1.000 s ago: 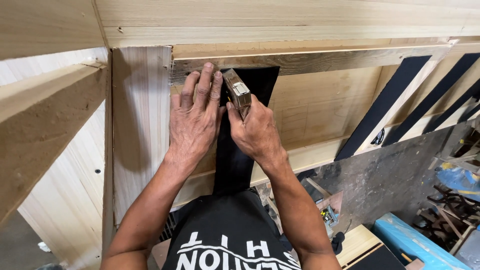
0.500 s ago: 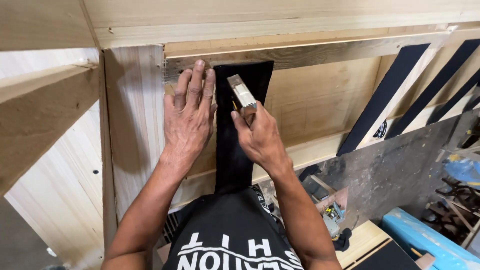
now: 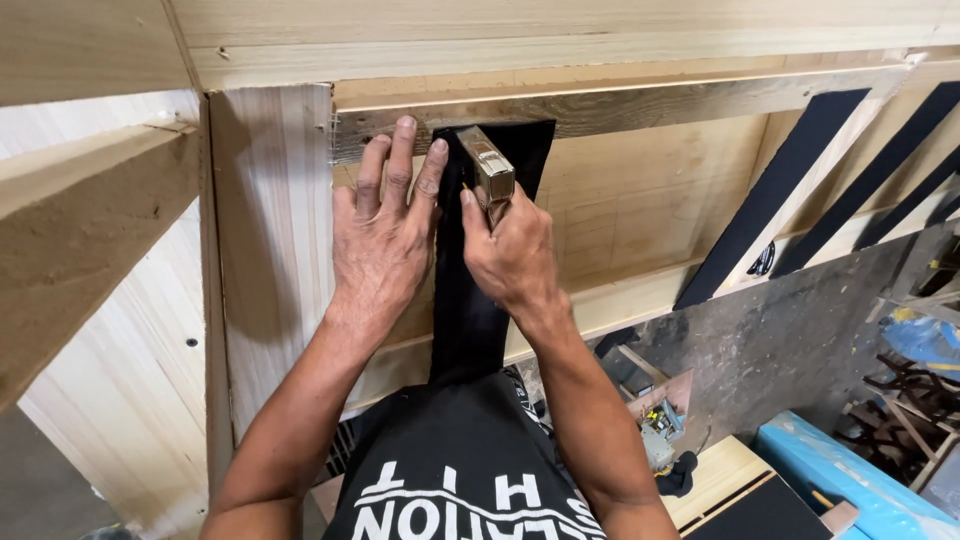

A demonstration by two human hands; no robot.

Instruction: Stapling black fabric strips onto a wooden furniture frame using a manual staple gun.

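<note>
Left hand [image 3: 385, 235] is flat and spread, fingertips pressing the black strap [image 3: 470, 300] against the top rail [image 3: 650, 105] of the wooden frame, right by its upright post [image 3: 265, 250]. Right hand [image 3: 510, 250] has its grip wrapped tight around a metal staple gun [image 3: 487, 165], nose on the strap's top end.

We see a woodworking or upholstery workshop: a bare timber frame [image 3: 560, 55] strung with black webbing strips [image 3: 790, 190], unfinished plywood panels [image 3: 640, 190], a worn dark floor [image 3: 790, 340] and scattered tools and offcuts [image 3: 655, 415].
</note>
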